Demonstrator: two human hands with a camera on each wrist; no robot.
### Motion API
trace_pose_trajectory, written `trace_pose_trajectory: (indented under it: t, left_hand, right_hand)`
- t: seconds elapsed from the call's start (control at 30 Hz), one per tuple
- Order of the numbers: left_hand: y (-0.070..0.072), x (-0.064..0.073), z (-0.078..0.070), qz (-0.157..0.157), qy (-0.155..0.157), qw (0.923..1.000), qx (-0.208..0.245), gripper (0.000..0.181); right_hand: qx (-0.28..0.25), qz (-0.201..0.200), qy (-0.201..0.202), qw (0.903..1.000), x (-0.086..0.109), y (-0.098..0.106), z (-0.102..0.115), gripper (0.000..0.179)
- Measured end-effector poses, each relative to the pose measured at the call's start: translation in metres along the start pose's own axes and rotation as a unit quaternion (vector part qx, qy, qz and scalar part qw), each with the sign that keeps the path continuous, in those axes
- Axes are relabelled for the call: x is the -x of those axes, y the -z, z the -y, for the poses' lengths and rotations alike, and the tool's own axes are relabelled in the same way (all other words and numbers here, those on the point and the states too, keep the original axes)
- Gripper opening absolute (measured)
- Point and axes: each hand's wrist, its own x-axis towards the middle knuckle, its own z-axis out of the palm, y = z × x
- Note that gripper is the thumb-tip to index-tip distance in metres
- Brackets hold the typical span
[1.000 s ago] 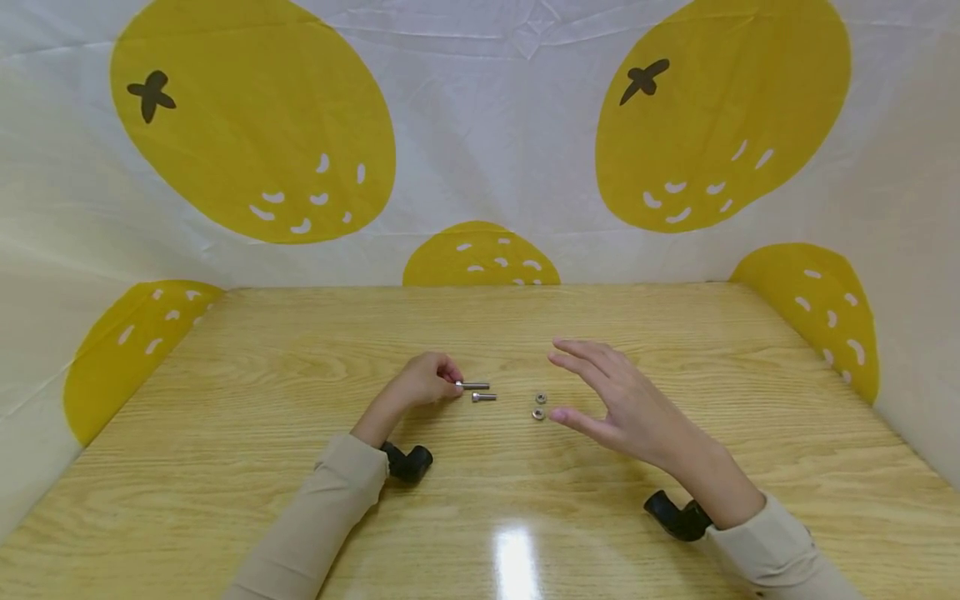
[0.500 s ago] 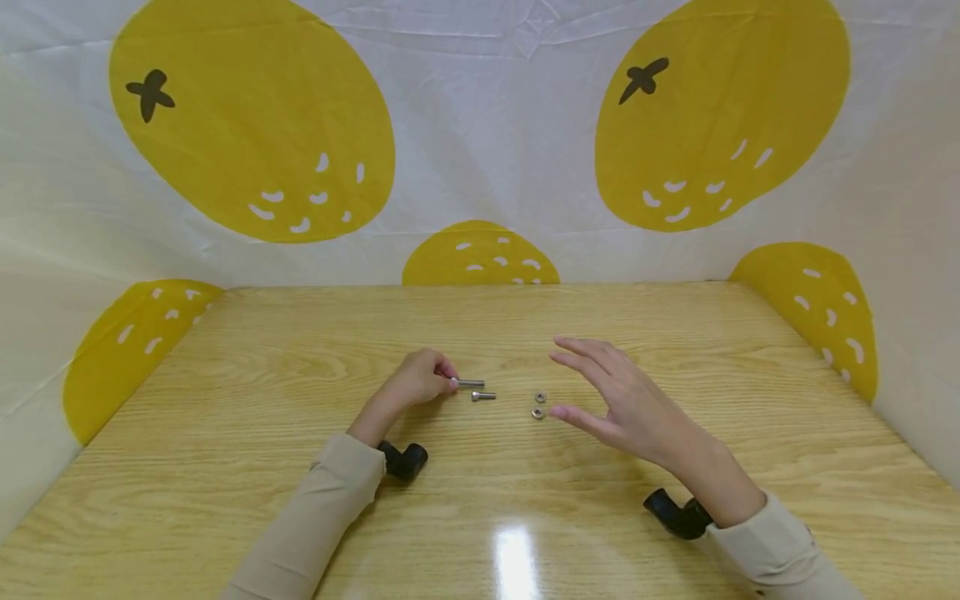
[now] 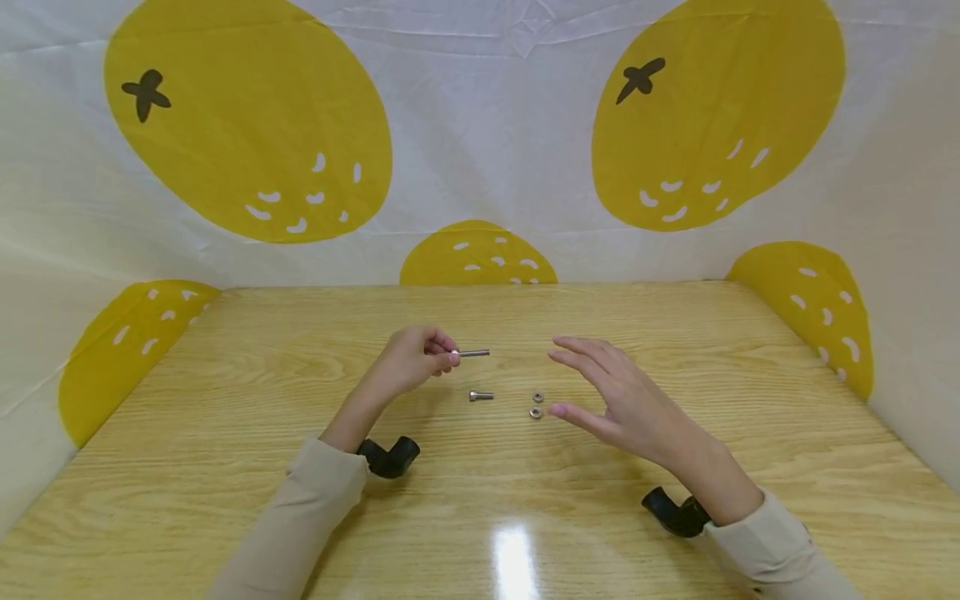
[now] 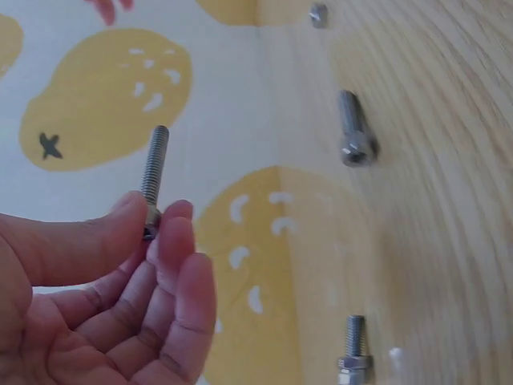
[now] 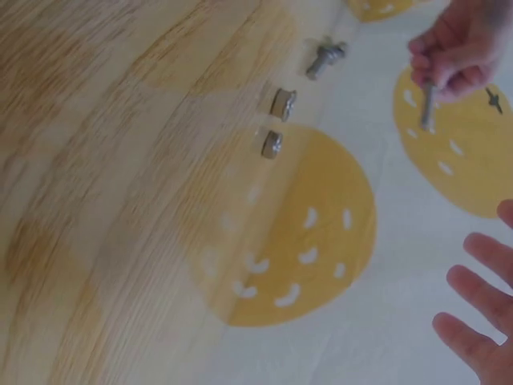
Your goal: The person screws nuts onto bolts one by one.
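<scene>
One bolt (image 3: 474, 352), mid-frame: I see left hand (image 3: 414, 360) pinching its head end, shank aimed frame-right toward right hand (image 3: 633, 402), spread, nearer the nuts (image 3: 536, 412).

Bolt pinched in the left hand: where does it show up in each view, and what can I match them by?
Head: the bolt is just below the picture's centre.
Left wrist: the bolt is left of centre, threaded end up.
Right wrist: the bolt is at upper right.
Shared landmark: the left hand pinching its head end.
</scene>
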Motion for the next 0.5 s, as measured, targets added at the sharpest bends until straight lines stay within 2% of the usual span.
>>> trace_pose_trajectory:
  t: [0.13,0.3,0.4,0.5]
  left_hand:
    - [0.003,0.009,-0.009,-0.018,-0.034,0.9992,0.013,0.016]
    - [0.004,0.023,-0.018,-0.036,-0.067,0.9955,0.055,0.017]
    - [0.004,0.033,-0.020,-0.035,-0.078,0.9921,0.092,0.018]
    - [0.004,0.042,-0.021,-0.031,-0.074,0.9891,0.123,0.019]
  right_hand:
    - [-0.001,-0.006,0.006,1.0000,-0.001,-0.003,0.000,0.063]
    - [0.009,-0.023,0.018,0.9995,-0.005,-0.008,0.001,0.062]
    - [0.017,-0.010,0.001,0.9998,-0.008,-0.010,0.002,0.057]
    - [0.019,0.028,-0.038,0.9987,-0.014,-0.012,0.004,0.050]
